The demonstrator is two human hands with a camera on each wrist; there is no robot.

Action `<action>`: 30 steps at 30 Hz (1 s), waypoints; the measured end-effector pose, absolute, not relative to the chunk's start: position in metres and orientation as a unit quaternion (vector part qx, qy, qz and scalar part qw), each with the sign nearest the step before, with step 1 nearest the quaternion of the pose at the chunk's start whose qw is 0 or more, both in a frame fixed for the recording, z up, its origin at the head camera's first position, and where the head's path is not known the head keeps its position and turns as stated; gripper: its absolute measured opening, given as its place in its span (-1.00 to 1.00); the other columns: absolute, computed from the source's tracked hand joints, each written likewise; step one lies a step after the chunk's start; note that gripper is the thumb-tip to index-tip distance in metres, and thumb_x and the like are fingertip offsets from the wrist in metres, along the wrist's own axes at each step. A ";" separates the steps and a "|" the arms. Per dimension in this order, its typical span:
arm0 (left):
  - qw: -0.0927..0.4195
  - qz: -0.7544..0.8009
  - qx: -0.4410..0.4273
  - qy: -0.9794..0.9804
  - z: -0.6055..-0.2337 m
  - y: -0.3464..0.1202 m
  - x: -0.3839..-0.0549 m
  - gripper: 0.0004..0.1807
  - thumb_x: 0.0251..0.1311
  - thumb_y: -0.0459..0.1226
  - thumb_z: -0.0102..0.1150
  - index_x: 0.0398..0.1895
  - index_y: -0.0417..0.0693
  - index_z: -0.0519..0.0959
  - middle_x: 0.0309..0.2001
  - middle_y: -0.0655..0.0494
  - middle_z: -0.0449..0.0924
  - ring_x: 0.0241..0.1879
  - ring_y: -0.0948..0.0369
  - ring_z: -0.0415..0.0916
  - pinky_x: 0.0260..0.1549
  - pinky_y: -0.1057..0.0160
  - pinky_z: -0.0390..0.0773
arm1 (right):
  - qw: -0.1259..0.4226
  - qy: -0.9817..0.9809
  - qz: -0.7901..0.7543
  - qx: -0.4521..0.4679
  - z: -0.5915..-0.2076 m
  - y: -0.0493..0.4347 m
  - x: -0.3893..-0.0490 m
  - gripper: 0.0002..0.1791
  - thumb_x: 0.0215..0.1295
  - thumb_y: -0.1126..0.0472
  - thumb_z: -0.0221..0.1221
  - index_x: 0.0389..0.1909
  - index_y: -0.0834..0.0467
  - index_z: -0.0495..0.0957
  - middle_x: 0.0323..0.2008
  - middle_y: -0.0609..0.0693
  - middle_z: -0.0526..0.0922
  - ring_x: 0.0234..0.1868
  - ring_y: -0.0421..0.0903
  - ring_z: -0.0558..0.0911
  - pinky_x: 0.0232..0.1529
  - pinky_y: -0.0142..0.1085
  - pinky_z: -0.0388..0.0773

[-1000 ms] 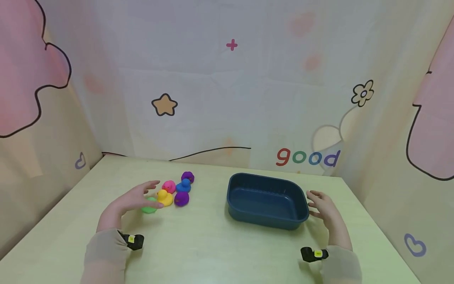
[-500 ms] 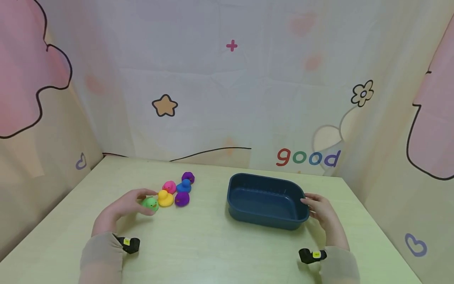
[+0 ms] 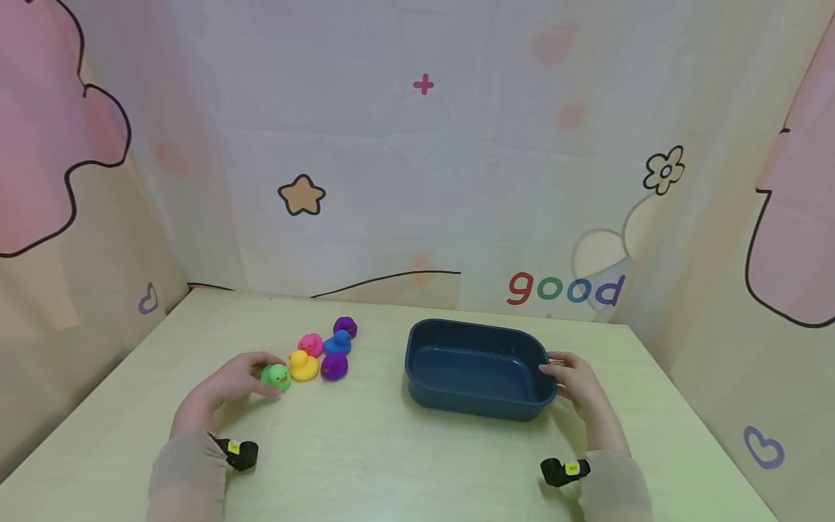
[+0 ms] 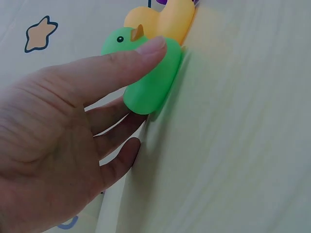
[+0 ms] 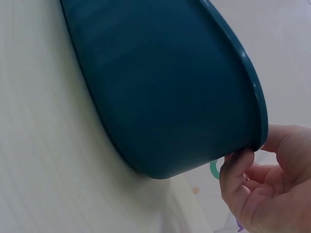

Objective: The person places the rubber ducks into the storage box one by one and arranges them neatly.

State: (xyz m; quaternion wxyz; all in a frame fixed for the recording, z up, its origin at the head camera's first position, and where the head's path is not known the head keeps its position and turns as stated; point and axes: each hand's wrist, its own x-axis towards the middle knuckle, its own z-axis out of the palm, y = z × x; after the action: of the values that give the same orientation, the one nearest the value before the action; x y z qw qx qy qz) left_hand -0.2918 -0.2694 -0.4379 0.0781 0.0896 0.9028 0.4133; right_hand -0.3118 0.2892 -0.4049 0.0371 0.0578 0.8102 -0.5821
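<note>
We find the left hand (image 3: 231, 378) pinching the green rubber duck (image 3: 278, 378), its thumb laid along the near side and fingers behind; the remaining fingers are spread, as the left wrist view shows. The duck sits upright at tabletop level, left of centre. We find the right hand (image 3: 579, 380) gripping the rim of the dark blue plastic basin (image 3: 479, 406) at its right end, some fingers curled against the outer wall.

Just beside the green duck we record a yellow rubber duck (image 3: 304, 367); near it, a pink duck (image 3: 310, 344), a blue duck (image 3: 338, 343) and two purple toys (image 3: 334, 367), their details unclear. The basin stands well apart from this group on the pale table (image 3: 365, 457). Behind hangs a printed cloth (image 3: 391, 181) bearing a star, a flower and "good".
</note>
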 end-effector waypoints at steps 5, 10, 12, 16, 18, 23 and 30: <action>0.075 0.416 0.081 0.903 -0.439 -0.268 -0.294 -0.42 0.02 -0.25 0.45 0.11 -0.29 0.52 0.15 -0.30 0.47 0.12 -0.17 0.35 0.22 -0.29 0.27 | 0.039 0.811 -0.581 0.054 -0.404 0.283 -0.312 -0.41 0.39 0.27 0.10 0.33 0.45 0.17 -0.11 0.02 0.49 -0.28 -0.27 0.52 -0.27 -0.49 0.56; 0.064 0.421 0.081 0.901 -0.440 -0.267 -0.295 -0.47 0.00 -0.26 0.47 0.04 -0.29 0.55 0.08 -0.25 0.52 0.07 -0.12 0.38 0.17 -0.21 0.34 | 0.042 0.814 -0.577 0.052 -0.405 0.279 -0.313 -0.40 0.39 0.25 0.10 0.33 0.44 0.18 -0.05 0.09 0.48 -0.24 -0.24 0.51 -0.23 -0.47 0.57; 0.062 0.421 0.083 0.901 -0.440 -0.268 -0.296 -0.49 0.00 -0.26 0.47 0.01 -0.28 0.55 0.07 -0.23 0.53 0.07 -0.11 0.38 0.17 -0.20 0.35 | 0.043 0.815 -0.575 0.052 -0.405 0.278 -0.313 -0.40 0.40 0.25 0.11 0.34 0.43 0.18 -0.05 0.10 0.47 -0.23 -0.23 0.51 -0.22 -0.46 0.56; 0.064 0.419 0.086 0.902 -0.438 -0.270 -0.297 -0.52 0.01 -0.24 0.47 -0.02 -0.26 0.56 0.04 -0.19 0.55 0.06 -0.10 0.39 0.15 -0.19 0.36 | 0.045 0.814 -0.577 0.053 -0.405 0.277 -0.314 -0.40 0.39 0.26 0.11 0.34 0.42 0.18 -0.06 0.08 0.48 -0.23 -0.23 0.51 -0.21 -0.45 0.56; 0.068 0.421 0.081 0.901 -0.437 -0.271 -0.296 -0.55 0.02 -0.26 0.44 -0.01 -0.24 0.57 0.04 -0.18 0.56 0.07 -0.10 0.40 0.15 -0.19 0.35 | 0.045 0.812 -0.579 0.053 -0.404 0.277 -0.314 -0.40 0.39 0.25 0.11 0.34 0.43 0.17 -0.06 0.07 0.48 -0.23 -0.24 0.51 -0.21 -0.45 0.56; 0.060 0.427 0.064 0.900 -0.430 -0.273 -0.293 -0.53 0.06 -0.34 0.34 0.09 -0.24 0.54 0.14 -0.28 0.48 0.11 -0.20 0.41 0.12 -0.23 0.38 | 0.047 0.807 -0.586 0.056 -0.404 0.277 -0.314 -0.39 0.38 0.26 0.12 0.35 0.42 0.18 -0.09 0.04 0.49 -0.24 -0.25 0.52 -0.21 -0.46 0.57; 0.028 0.447 0.045 0.893 -0.424 -0.271 -0.292 -0.48 0.16 -0.31 0.26 0.22 -0.25 0.47 0.23 -0.34 0.39 0.08 -0.21 0.44 0.06 -0.18 0.45 | 0.051 0.803 -0.592 0.046 -0.407 0.273 -0.314 -0.40 0.38 0.27 0.12 0.34 0.43 0.19 -0.12 0.01 0.48 -0.24 -0.23 0.50 -0.23 -0.48 0.56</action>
State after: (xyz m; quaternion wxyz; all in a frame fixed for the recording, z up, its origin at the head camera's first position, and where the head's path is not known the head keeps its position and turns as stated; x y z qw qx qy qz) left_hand -0.2920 -0.2712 -0.4243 0.0278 0.0454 0.8928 0.4473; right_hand -0.3137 0.2732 -0.4067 0.0505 0.0458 0.8033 -0.5917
